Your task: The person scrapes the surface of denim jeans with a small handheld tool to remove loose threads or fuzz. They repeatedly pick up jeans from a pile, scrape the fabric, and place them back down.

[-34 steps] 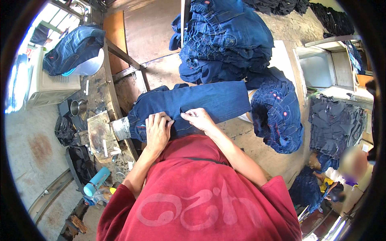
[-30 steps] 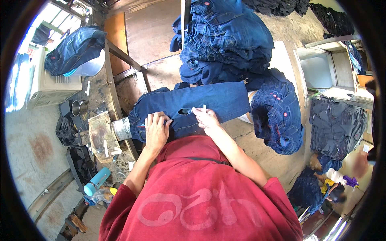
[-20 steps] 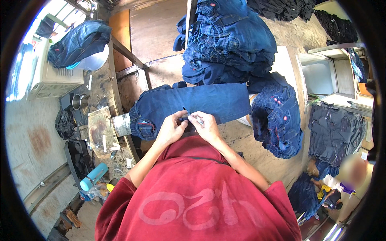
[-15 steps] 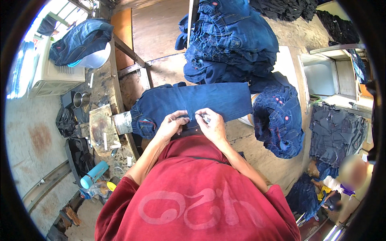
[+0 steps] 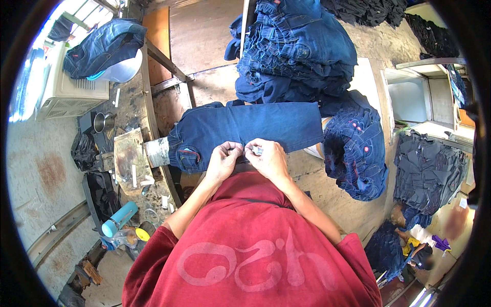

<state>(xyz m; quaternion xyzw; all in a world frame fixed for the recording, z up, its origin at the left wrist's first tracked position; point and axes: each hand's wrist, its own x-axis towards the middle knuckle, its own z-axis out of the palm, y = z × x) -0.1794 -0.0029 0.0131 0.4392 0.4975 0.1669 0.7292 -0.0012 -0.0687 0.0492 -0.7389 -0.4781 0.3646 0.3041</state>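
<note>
Workroom view from afar: I see a tall denim pile (image 5: 302, 48) and, just on its near side, dark-blue trousers (image 5: 281, 123), the left hand (image 5: 223, 160) pinching their near edge, the right hand (image 5: 269, 161) closed around a small pale thing (image 5: 258, 151).

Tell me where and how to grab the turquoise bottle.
Probably the left hand, the nearer one, around the middle of the turquoise bottle, from the side facing the camera. The body is a long cylinder, and that side shows uncovered, while translucent plastic shows just below it.
</note>
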